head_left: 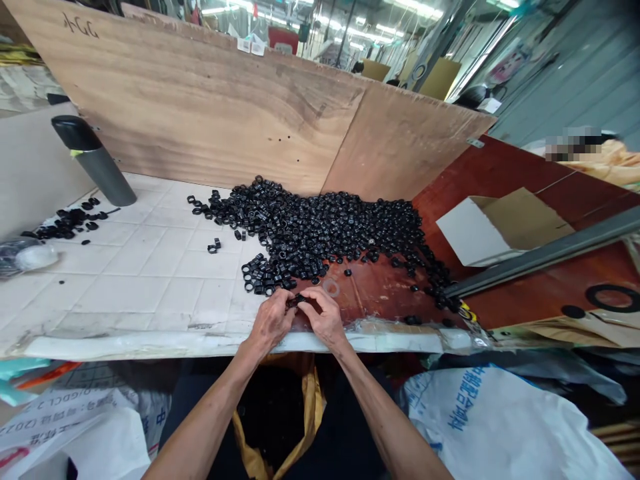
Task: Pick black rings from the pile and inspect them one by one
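Note:
My left hand (273,321) and my right hand (326,320) meet at the table's front edge, fingers closed in a pinch. Between their fingertips is a small black ring-like part (296,301), mostly covered by the fingers; whether it is one piece or two I cannot tell. Just beyond my hands spreads a large pile of small black ring-shaped parts (320,227). A pale flat ring (331,287) lies by my right fingertips. Below the table edge, between my forearms, a yellow-rimmed bag (313,407) hangs open, its inside dark.
A wooden board (215,100) walls off the back. At left stand a dark bottle (107,167) and a smaller heap of black pieces (70,223). To the right are a cardboard box (473,230), a slanting metal bar (545,252) and a large black ring (613,298). White sacks (495,427) flank me below.

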Motion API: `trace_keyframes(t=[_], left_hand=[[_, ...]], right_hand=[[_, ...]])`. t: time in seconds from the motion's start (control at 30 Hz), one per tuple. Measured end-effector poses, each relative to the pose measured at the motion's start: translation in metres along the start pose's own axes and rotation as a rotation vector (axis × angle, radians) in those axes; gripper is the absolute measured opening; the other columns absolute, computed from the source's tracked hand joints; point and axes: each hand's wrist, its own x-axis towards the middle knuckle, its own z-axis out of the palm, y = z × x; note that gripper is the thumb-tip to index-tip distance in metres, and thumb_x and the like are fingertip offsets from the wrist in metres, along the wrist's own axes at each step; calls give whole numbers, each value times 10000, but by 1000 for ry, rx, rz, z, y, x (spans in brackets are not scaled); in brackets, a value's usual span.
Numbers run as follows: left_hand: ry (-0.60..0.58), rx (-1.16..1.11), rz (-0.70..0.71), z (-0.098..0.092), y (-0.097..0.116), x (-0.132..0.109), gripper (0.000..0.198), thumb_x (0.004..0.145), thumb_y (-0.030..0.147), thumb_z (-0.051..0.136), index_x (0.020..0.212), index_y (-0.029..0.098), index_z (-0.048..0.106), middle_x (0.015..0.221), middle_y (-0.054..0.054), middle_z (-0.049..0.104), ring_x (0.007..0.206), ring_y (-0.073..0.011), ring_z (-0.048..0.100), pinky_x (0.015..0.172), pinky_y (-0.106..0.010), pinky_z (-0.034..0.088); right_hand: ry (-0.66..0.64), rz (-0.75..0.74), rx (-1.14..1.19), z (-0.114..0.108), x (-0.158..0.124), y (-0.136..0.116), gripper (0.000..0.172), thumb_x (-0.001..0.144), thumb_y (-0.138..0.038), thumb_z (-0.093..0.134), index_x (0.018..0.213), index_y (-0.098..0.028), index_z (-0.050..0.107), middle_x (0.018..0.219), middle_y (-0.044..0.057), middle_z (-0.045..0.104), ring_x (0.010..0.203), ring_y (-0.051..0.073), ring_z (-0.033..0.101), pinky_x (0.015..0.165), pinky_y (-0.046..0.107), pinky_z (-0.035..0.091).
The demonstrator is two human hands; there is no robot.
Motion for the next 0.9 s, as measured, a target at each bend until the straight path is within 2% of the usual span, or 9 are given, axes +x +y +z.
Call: trace_keyframes(t=[0.07,0.17,0.3,0.37,0.47,0.6,0.73,0.8,0.9], left_hand=[[19,3,-13,0,0,0,246,836,114,618,1058,213,580,995,-35,695,802,-177,700,801,-329,581],[36,-130,-86,-1,1,0,244,832,141,639,1057,221,586,1021,-28,706,846,-179,724,837,-341,603],[35,-412,-171,-1,1,3,185,830,179,657,1000,194,586,1013,-37,692,854,-171,736,827,-335,628],[35,-477,-175,-1,2,4,170,825,185,666,983,180,603,1011,-41,673,849,-161,726,819,-327,635],[41,-487,-133,-2,2,5,160,831,185,666,990,175,652,1053,-52,639,886,-156,706,834,-325,638],[55,-476,-98,-3,3,6,156,857,200,661,1009,179,690,1100,-72,640,966,-179,696,859,-338,639],[56,-454,-68,-2,2,6,164,868,184,658,1025,181,706,1088,-70,680,991,-186,702,880,-344,632],[56,-428,-51,-2,1,5,168,872,174,657,1032,185,710,1071,-62,697,985,-183,708,881,-337,629],[53,-386,-16,-1,0,6,172,878,164,660,1041,190,711,1066,-58,713,981,-180,714,871,-320,624]], right_hand=[[-42,-60,-57,-1,1,-3,150,930,-267,631,1034,-208,721,1038,82,704,989,218,669,921,366,550],[-78,-82,-82,-1,2,-2,178,945,-238,602,1053,-219,742,1052,86,709,1003,218,673,930,368,546],[-59,-45,-17,0,3,2,172,919,-237,635,1028,-217,765,1044,82,714,992,212,682,908,356,555],[-41,22,43,0,3,4,184,887,-263,674,1044,-209,753,1041,81,723,969,214,691,875,351,570],[-15,122,137,0,3,4,188,848,-291,720,1011,-198,725,989,72,735,904,209,705,819,340,589],[-26,49,150,-3,5,1,101,872,-256,700,940,-200,749,1008,78,725,963,215,693,876,354,573],[-55,10,131,-5,5,3,150,896,-243,672,1005,-213,771,1056,88,715,1006,221,687,896,360,573],[-49,52,139,-3,3,6,180,890,-261,680,1047,-214,754,1061,87,719,989,220,695,880,355,583],[-12,140,149,0,0,12,314,859,-296,716,1160,-211,685,999,70,728,897,202,711,811,322,603]])
